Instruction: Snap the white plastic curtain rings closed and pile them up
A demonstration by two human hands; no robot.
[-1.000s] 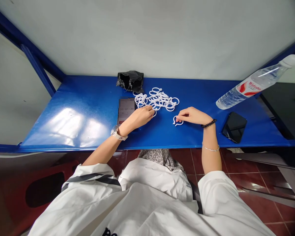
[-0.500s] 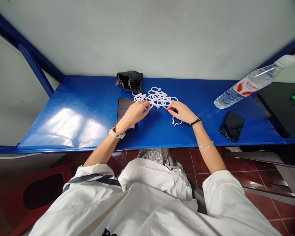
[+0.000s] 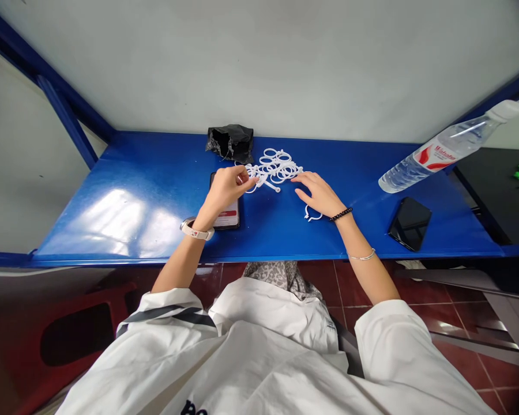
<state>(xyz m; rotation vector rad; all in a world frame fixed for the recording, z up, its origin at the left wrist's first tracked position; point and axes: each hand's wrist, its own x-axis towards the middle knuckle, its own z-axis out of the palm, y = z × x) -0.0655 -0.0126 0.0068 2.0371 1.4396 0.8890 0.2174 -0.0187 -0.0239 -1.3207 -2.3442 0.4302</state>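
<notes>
Head view: right hand (image 3: 320, 195) is loosely spread beside white rings (image 3: 278, 169); left hand (image 3: 225, 189), grip unclear, partly hides a phone (image 3: 228, 219).

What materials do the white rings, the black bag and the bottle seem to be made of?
White rings: probably plastic; smooth, evenly white. Black bag: likely thin plastic film, faintly glossy, with wrinkles and ragged edges. Bottle: clear, glossy plastic, it seems; ridged, transparent wall.
</notes>
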